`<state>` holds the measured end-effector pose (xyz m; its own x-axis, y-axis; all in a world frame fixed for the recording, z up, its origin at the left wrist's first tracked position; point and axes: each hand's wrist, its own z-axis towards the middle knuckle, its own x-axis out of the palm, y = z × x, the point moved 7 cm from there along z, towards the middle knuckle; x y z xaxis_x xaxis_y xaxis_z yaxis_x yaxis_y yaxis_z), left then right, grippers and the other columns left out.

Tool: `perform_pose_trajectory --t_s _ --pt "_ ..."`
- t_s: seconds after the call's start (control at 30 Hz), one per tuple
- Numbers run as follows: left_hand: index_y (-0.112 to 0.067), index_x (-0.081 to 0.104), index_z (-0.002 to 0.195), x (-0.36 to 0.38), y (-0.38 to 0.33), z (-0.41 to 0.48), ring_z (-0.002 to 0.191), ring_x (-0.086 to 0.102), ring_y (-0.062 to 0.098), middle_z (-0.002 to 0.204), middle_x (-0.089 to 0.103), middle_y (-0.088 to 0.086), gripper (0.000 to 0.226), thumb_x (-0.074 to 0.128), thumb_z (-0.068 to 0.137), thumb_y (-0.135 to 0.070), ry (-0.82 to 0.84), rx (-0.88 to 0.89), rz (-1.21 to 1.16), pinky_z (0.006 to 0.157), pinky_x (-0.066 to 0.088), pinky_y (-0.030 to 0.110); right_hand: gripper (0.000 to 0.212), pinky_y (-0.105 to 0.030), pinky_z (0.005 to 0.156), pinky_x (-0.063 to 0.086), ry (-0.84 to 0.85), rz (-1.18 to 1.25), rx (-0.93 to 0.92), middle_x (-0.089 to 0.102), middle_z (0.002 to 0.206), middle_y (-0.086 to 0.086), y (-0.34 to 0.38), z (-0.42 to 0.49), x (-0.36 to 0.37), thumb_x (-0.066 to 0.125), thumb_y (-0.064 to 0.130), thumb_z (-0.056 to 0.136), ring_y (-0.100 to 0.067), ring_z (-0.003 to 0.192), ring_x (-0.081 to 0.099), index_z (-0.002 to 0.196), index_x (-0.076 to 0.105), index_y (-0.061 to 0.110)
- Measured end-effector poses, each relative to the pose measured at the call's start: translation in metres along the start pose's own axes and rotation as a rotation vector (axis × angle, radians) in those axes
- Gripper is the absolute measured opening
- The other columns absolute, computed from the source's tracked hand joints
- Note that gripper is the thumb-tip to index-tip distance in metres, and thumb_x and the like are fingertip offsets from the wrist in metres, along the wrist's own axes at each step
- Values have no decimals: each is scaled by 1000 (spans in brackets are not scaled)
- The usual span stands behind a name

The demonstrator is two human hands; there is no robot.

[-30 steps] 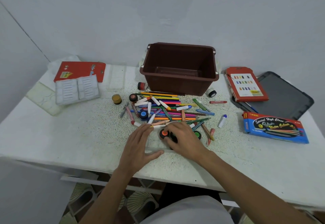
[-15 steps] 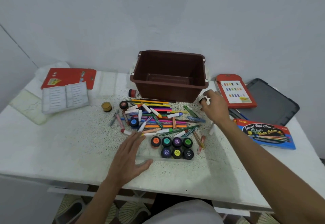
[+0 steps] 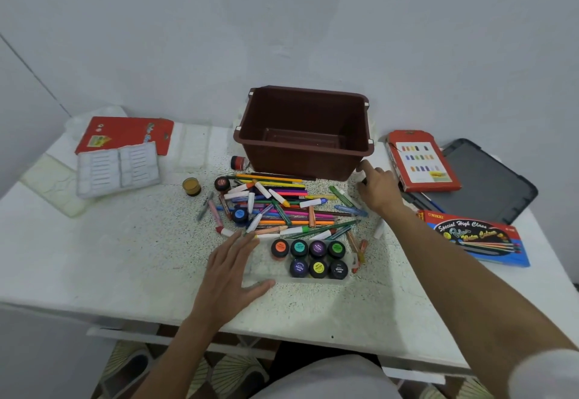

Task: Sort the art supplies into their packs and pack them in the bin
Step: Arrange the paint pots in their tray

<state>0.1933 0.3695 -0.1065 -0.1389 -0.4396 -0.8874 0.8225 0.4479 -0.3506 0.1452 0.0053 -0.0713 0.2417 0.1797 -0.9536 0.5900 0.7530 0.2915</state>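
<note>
Moved since a second ago: right hand, off the pot tray and out to the near right corner of the bin. Its fingers are about a small pot that is mostly hidden, and whether they grip it cannot be told. Left hand: unchanged, fingers straight and spread, flat on the bare left end of the clear tray. Tray contents: seven paint pots, lids up, in two rows, with spaces at the left end apparently unfilled. Loose pots outstanding: blue pot in the pile, dark-lidded pot and ochre pot left of it, red pot beside the bin's left front corner. Pile of markers, pencils and crayons: unsorted, between tray and bin. Bin: brown, at the back of the table, nothing packed in it. Packs waiting: red box and blue pencil box at right, white blister tray at left. Judgement: pot set over half filled; other sorting and all packing remain.
</note>
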Motion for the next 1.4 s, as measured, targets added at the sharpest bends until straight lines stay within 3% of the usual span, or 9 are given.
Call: perform_pose_trajectory --t_s 0.23,0.33,0.47,0.57,0.67,0.83,1.0,1.23,1.4 --pt "-22 41 144 -1 0 -1 146 22 17 156 30 -6 70 59 82 -49 50 -19 -64 113 30 45 29 -47 69 51 -228 367 55 64 94 -9 19 -36 -23 64 24 87 -31 84 60 104 41 22" --pt "-23 39 145 -1 2 -2 146 21 16 156 29 -7 71 57 83 -51 58 -34 -69 115 26 41 24 -36 69 49 -252 482 50 63 91 -3 41 -64 -32 66 25 88 -23 84 61 103 47 23" --pt "-22 40 145 -1 1 -1 146 22 16 155 31 -7 71 58 82 -51 59 -40 -72 114 26 41 24 -23 80 46 -123 633 -73 62 103 4 91 -105 -36 69 21 89 -10 94 58 111 60 24" --pt "-22 40 145 -2 2 -2 145 22 15 155 32 -7 72 59 81 -51 56 -49 -72 115 26 40 32 -23 87 47 36 590 -252 62 114 10 128 -133 -29 70 25 88 -5 101 56 120 61 24" --pt "-21 39 146 -2 2 -2 145 22 15 155 32 -6 74 60 81 -51 56 -50 -68 115 25 39 38 -18 85 42 177 443 -397 60 116 14 151 -158 -12 69 35 88 -3 103 52 123 55 26" --pt "-19 40 145 -2 3 -2 146 22 14 155 33 -7 75 60 80 -50 50 -52 -75 115 23 36 26 -30 70 38 146 226 -631 63 99 6 164 -178 14 62 41 89 -15 86 46 109 56 24" --pt "-20 41 144 -2 3 -2 145 24 15 154 33 -7 73 60 80 -51 41 -46 -74 114 26 38 28 -35 74 42 32 112 -637 59 103 3 162 -183 29 69 35 85 -20 92 48 109 62 23" --pt "-21 41 144 -4 2 -2 144 24 14 154 34 -7 71 61 82 -49 21 -33 -81 114 28 39 18 -35 78 43 -64 139 -625 58 102 5 158 -190 32 68 33 86 -19 93 45 93 59 20" --pt "-21 41 144 -3 2 -3 145 23 14 154 33 -8 72 62 81 -49 27 -34 -90 114 29 40 22 -36 87 42 -76 194 -604 59 111 1 144 -191 29 69 36 87 -22 103 50 98 64 17"
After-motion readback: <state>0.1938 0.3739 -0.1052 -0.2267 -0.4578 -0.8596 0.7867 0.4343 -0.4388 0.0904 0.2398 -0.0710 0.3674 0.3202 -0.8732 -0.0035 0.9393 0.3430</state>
